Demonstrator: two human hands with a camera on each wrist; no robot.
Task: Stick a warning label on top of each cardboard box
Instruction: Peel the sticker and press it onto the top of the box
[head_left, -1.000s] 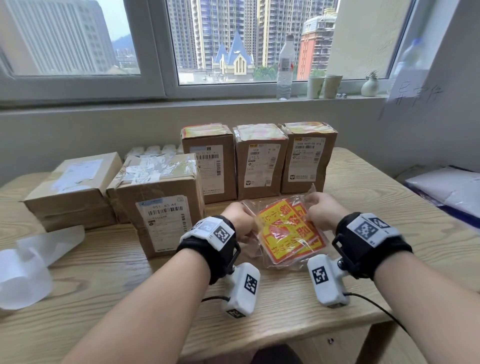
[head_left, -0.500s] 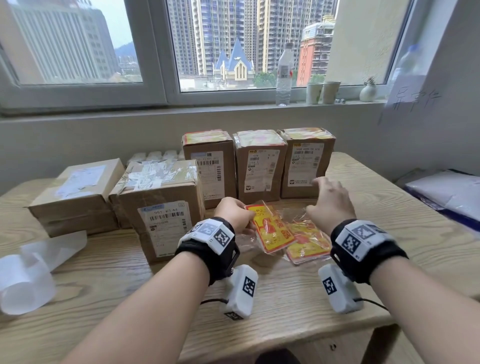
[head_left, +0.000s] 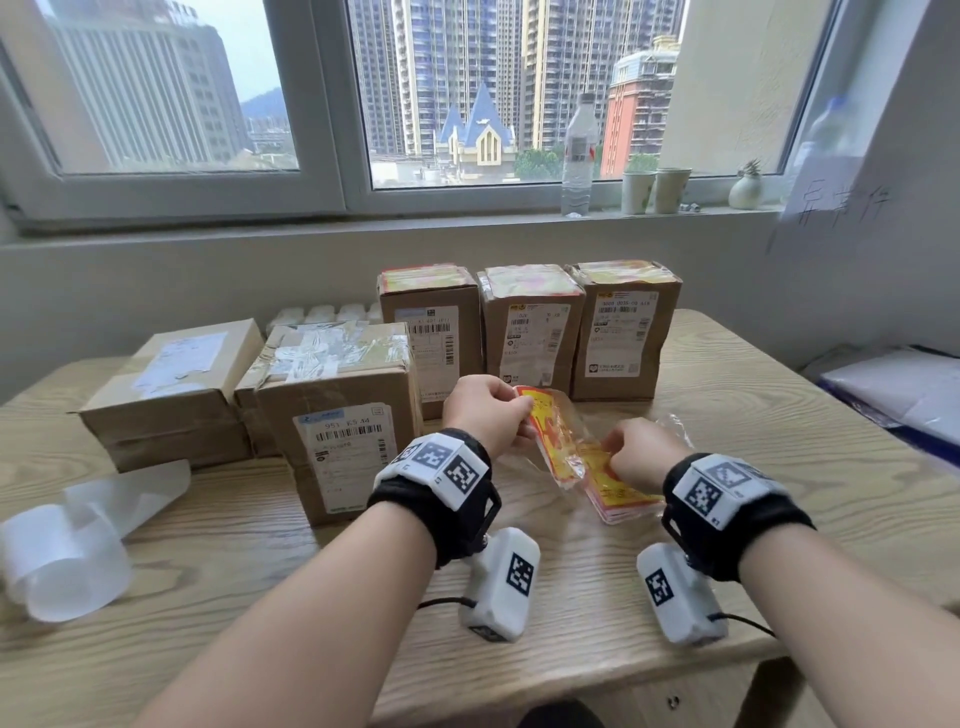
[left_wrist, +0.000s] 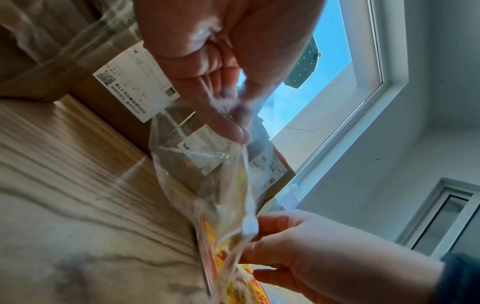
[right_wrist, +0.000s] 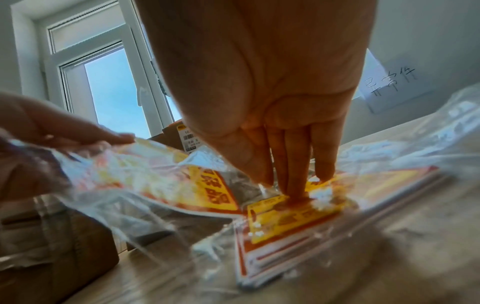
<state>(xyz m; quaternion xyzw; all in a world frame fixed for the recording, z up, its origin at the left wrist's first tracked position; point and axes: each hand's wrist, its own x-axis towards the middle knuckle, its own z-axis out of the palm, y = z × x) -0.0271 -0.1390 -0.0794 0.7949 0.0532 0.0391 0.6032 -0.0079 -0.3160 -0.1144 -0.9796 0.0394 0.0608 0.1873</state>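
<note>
A clear plastic bag (head_left: 563, 457) of red-and-yellow warning labels lies on the wooden table (head_left: 779, 467) in front of the boxes. My left hand (head_left: 517, 415) pinches the bag's upper edge (left_wrist: 233, 131) and lifts it, one label raised inside. My right hand (head_left: 615, 460) pinches the label stack (right_wrist: 293, 218) at the bag's mouth. Three upright cardboard boxes (head_left: 530, 322) at the back carry labels on top. A large taped box (head_left: 337, 395) and a flat box (head_left: 176, 374) stand left with no warning label showing.
Curled translucent backing paper (head_left: 67, 551) lies at the table's left end. White cylinders (head_left: 322, 314) sit behind the large box. A water bottle (head_left: 577, 156) and cups (head_left: 657, 189) stand on the sill. White parcels (head_left: 904, 389) lie off the table's right side.
The bag lay flat between both hands a second ago. My left hand has since lifted its edge, and my right hand reached toward the back boxes, then came back onto the label stack.
</note>
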